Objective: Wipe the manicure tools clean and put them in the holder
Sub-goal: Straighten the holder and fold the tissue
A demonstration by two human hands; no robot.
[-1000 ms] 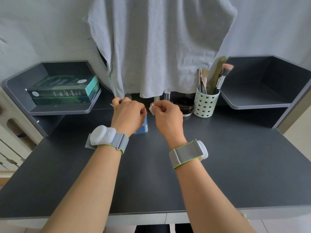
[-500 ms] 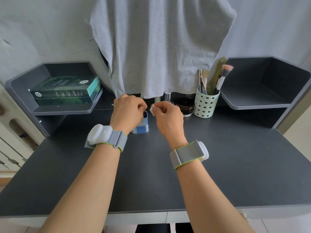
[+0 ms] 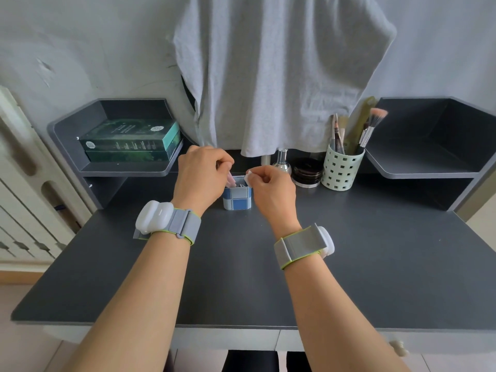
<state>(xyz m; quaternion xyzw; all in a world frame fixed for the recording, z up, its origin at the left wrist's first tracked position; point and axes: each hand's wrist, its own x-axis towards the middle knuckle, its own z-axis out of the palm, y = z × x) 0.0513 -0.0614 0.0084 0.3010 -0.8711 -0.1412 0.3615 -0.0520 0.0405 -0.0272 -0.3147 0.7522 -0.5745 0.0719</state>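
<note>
A small blue-and-white checked holder (image 3: 237, 200) stands on the dark desk (image 3: 375, 264) between my two hands. Metal tool tips show inside it. My left hand (image 3: 200, 178) is above its left rim, fingers curled round a thin pinkish manicure tool (image 3: 230, 180) whose lower end dips into the holder. To the right of the holder, my right hand (image 3: 271, 190) pinches a small white wipe (image 3: 248, 175) near the holder's right rim. Most of the tool is hidden by my fingers.
A pale green perforated cup (image 3: 341, 169) with brushes stands at the back right, beside a black round jar (image 3: 307, 172) and a silver bottle (image 3: 281, 162). Green boxes (image 3: 131, 140) lie on the left shelf. A grey cloth (image 3: 268, 76) hangs behind.
My left hand has lowered the tool toward and into the holder, which was mostly hidden behind my hands before. My right hand has drawn slightly apart to the right with the wipe.
</note>
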